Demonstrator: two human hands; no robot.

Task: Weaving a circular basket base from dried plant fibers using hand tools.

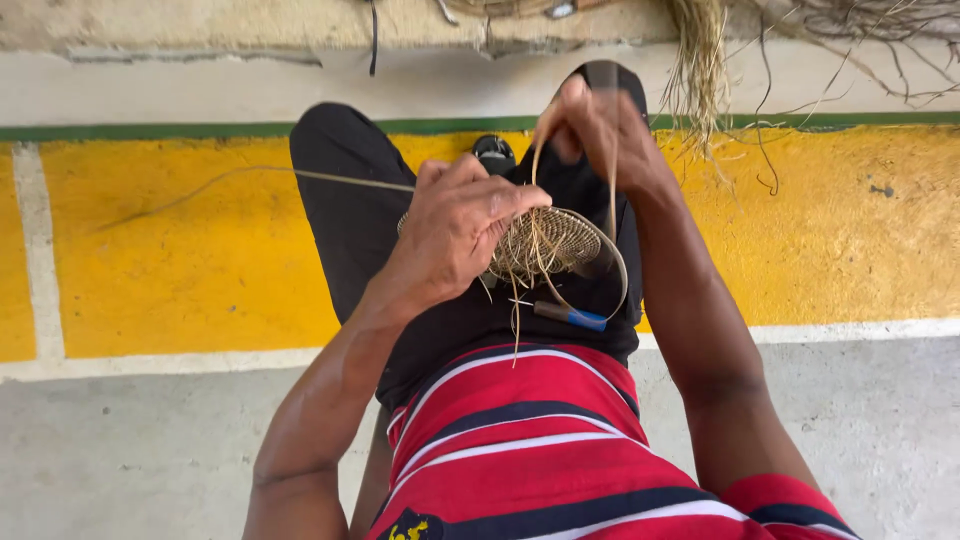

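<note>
On the lap, over black trousers [345, 215]:
Left hand [455, 225]: grip closed on the rim of the woven disc [555, 240], fingers curled over it.
Right hand [600, 125]: grip pinched narrow on a thin pale strand [612, 195], raised above the disc.
Disc: round, tightly coiled straw, loose fibres hanging.
Tool [570, 316]: slim, blue-handled, below the disc.
Floor [190, 260]: rough concrete, yellow-painted band.
Beyond: dry fibre bundle [695, 60].
</note>
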